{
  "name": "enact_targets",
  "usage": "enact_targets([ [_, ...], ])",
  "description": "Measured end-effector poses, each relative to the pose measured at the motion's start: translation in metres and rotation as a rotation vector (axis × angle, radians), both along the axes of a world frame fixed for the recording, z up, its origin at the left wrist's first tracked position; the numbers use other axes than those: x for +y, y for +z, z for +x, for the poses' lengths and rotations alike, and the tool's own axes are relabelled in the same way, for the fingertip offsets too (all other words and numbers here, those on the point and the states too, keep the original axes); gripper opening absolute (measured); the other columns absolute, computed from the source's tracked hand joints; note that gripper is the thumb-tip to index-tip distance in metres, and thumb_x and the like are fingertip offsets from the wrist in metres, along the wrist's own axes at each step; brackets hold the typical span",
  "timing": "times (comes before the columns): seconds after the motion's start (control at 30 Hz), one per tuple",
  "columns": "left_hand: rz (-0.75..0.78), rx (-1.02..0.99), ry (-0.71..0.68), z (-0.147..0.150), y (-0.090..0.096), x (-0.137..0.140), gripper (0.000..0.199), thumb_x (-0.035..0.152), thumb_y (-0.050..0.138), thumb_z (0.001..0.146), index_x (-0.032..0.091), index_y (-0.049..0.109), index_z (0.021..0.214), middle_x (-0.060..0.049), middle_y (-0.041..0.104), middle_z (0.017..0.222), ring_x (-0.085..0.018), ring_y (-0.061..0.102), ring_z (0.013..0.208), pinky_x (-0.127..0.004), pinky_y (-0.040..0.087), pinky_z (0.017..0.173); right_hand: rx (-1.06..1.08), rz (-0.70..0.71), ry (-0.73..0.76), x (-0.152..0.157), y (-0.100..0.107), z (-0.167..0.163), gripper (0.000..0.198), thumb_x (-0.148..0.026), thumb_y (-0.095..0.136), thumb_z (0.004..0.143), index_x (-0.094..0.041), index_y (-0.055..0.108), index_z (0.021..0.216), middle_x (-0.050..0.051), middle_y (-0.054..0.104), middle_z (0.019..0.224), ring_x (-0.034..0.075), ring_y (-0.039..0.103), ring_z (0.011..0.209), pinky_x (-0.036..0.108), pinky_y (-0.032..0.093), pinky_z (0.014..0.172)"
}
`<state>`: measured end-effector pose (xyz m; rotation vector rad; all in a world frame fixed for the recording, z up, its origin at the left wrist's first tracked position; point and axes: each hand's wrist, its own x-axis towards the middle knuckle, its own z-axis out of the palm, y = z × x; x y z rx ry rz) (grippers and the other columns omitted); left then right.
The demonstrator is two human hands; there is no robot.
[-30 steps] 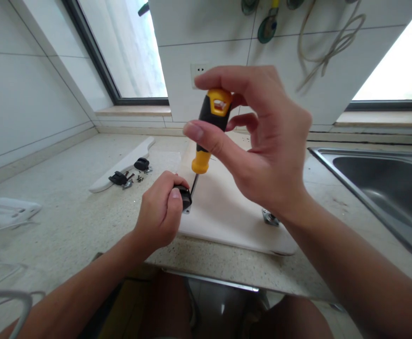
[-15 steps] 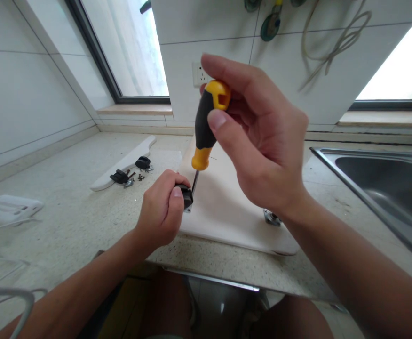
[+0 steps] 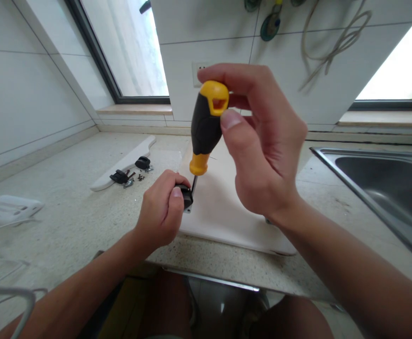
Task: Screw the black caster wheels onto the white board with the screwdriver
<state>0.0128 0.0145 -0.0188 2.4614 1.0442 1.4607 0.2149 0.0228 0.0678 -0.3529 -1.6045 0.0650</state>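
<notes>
the head camera looks forward and down, with left hand (image 3: 162,209) and right hand (image 3: 267,141) close, knees (image 3: 294,318) at the bottom edge, counter (image 3: 68,207) beyond, wall (image 3: 206,23) at the top.

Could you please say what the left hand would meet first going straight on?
Past the black rounded caster in the left hand, probably the thin metal shaft of the yellow and black screwdriver; depth is unclear.

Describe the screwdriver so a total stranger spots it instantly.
Left of the metal sink, a white board lies on the counter. Above it, the right hand holds the screwdriver, pointing down beside the black fitting in the left hand. Unlike that fitting, it shows bright yellow along with black.
</notes>
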Motion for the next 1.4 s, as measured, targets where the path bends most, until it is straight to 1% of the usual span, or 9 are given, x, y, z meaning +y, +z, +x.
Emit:
enact_targets([
  [0.17, 0.010, 0.001, 0.002, 0.000, 0.001, 0.000, 0.025, 0.021, 0.041, 0.110, 0.021, 0.065, 0.104, -0.003, 0.067, 0.091, -0.020, 0.064, 0.081, -0.037, 0.051, 0.073, -0.053, 0.125, -0.373, -0.010, 0.008, 0.003, 0.012, -0.026, 0.067, 0.108, -0.022, 0.078, 0.109, 0.008, 0.074, 0.110, 0.022, 0.065, 0.113, 0.035, 0.065, 0.100],
  [0.27, 0.007, 0.002, 0.003, 0.001, 0.001, 0.000, 0.026, 0.021, 0.040, 0.110, 0.022, 0.065, 0.104, -0.004, 0.067, 0.091, -0.020, 0.063, 0.081, -0.037, 0.051, 0.073, -0.068, 0.149, -0.327, -0.013, 0.008, 0.003, 0.014, -0.028, 0.064, 0.111, -0.026, 0.078, 0.114, 0.004, 0.077, 0.111, 0.019, 0.072, 0.100, 0.033, 0.066, 0.093],
  [0.37, 0.005, 0.001, -0.003, 0.001, 0.001, 0.000, 0.027, 0.022, 0.040, 0.111, 0.021, 0.066, 0.104, -0.004, 0.068, 0.092, -0.020, 0.063, 0.081, -0.038, 0.051, 0.074, -0.101, 0.075, -0.282, -0.014, 0.006, 0.003, 0.027, -0.026, 0.055, 0.114, -0.033, 0.078, 0.125, 0.002, 0.076, 0.128, 0.021, 0.077, 0.106, 0.034, 0.067, 0.091],
  [0.5, -0.005, -0.004, 0.002, 0.000, -0.001, 0.000, 0.027, 0.023, 0.041, 0.111, 0.021, 0.066, 0.105, -0.004, 0.068, 0.092, -0.020, 0.065, 0.083, -0.038, 0.052, 0.074, -0.079, -0.001, -0.288, -0.012, 0.005, 0.003, 0.021, -0.033, 0.069, 0.109, -0.025, 0.080, 0.125, 0.008, 0.075, 0.123, 0.024, 0.074, 0.108, 0.038, 0.067, 0.097],
  [0.73, -0.002, -0.001, 0.009, -0.001, -0.002, 0.000, 0.027, 0.023, 0.040, 0.111, 0.022, 0.066, 0.104, -0.005, 0.069, 0.093, -0.022, 0.069, 0.085, -0.038, 0.053, 0.074, -0.040, -0.087, 0.109, 0.002, 0.000, 0.003, 0.040, -0.013, 0.050, 0.109, -0.022, 0.069, 0.143, 0.006, 0.068, 0.145, 0.021, 0.066, 0.138, 0.041, 0.060, 0.117],
  [0.87, -0.003, -0.005, 0.008, 0.000, -0.002, 0.000, 0.026, 0.023, 0.041, 0.111, 0.022, 0.066, 0.105, -0.006, 0.070, 0.094, -0.022, 0.069, 0.086, -0.039, 0.054, 0.074, 0.055, -0.099, 0.068, 0.000, 0.000, 0.001, 0.028, -0.025, 0.074, 0.105, -0.019, 0.076, 0.132, 0.004, 0.074, 0.132, 0.022, 0.069, 0.122, 0.034, 0.063, 0.091],
  [1.03, -0.011, -0.005, 0.007, 0.000, -0.003, 0.001, 0.027, 0.024, 0.040, 0.111, 0.022, 0.066, 0.105, -0.006, 0.070, 0.094, -0.023, 0.069, 0.086, -0.040, 0.054, 0.075, -0.013, -0.110, 0.159, -0.003, 0.000, 0.002, 0.040, -0.018, 0.044, 0.111, -0.028, 0.072, 0.137, 0.001, 0.070, 0.148, 0.021, 0.066, 0.139, 0.041, 0.060, 0.117],
  [1.23, -0.007, -0.002, 0.011, 0.000, 0.000, 0.000, 0.025, 0.023, 0.040, 0.110, 0.023, 0.065, 0.104, -0.004, 0.068, 0.091, -0.022, 0.066, 0.081, -0.039, 0.054, 0.073, -0.005, -0.117, -0.114, -0.016, 0.007, 0.002, 0.030, -0.025, 0.077, 0.107, -0.017, 0.077, 0.135, 0.003, 0.074, 0.133, 0.020, 0.069, 0.121, 0.032, 0.064, 0.092],
  [1.4, -0.008, 0.001, 0.016, 0.000, 0.001, 0.000, 0.027, 0.025, 0.039, 0.111, 0.024, 0.065, 0.104, -0.007, 0.071, 0.093, -0.024, 0.070, 0.085, -0.041, 0.056, 0.074, -0.031, -0.134, 0.045, -0.014, 0.005, 0.000, 0.043, -0.013, 0.038, 0.113, -0.030, 0.072, 0.134, 0.000, 0.072, 0.145, 0.019, 0.070, 0.137, 0.038, 0.060, 0.119],
])
